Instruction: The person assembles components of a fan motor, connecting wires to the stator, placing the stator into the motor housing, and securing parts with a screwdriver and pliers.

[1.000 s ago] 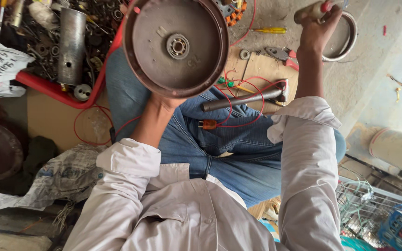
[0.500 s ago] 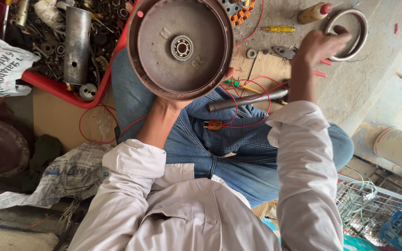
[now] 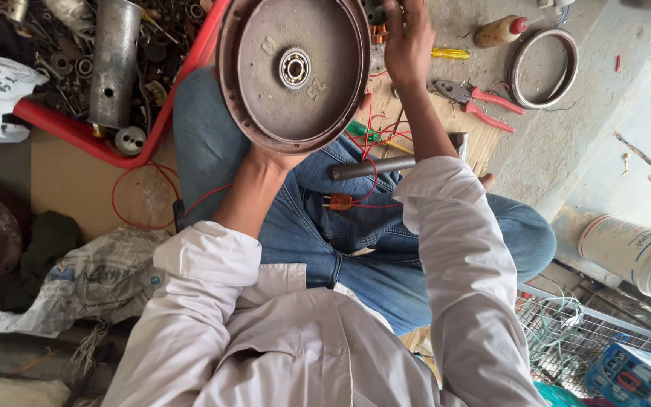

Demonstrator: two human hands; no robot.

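Head view, looking down on a seated person in jeans and a pale shirt. The left hand (image 3: 276, 154) holds a round, rusty metal cover (image 3: 293, 71) from below, its hollow inner face turned up toward the camera; the grip is closed on the lower rim, with the fingers mostly hidden behind the cover. A bearing (image 3: 294, 68) sits in the centre of the cover, apparently seated in its housing. The right hand (image 3: 408, 34) is raised just beside the cover's right rim, fingers loosely curled and holding nothing that can be made out; whether it touches the rim cannot be told.

Across the lap lies a dark metal rod (image 3: 374, 167), amid red wires (image 3: 374, 143) that run to a small orange connector (image 3: 338, 201). On the floor beyond the knees lie red-handled pliers (image 3: 476, 98), a yellow screwdriver (image 3: 450, 53), a small bottle (image 3: 500, 30) and a metal ring (image 3: 542, 68). A red tray (image 3: 99, 139) of mixed scrap parts, with a steel tube (image 3: 116, 60) in it, stands to the left.

Judged from this view, the cover is off its machine and under inspection: the bearing is in place, while the wiring lies loose and the tools lie unused, so any refitting appears not yet done.
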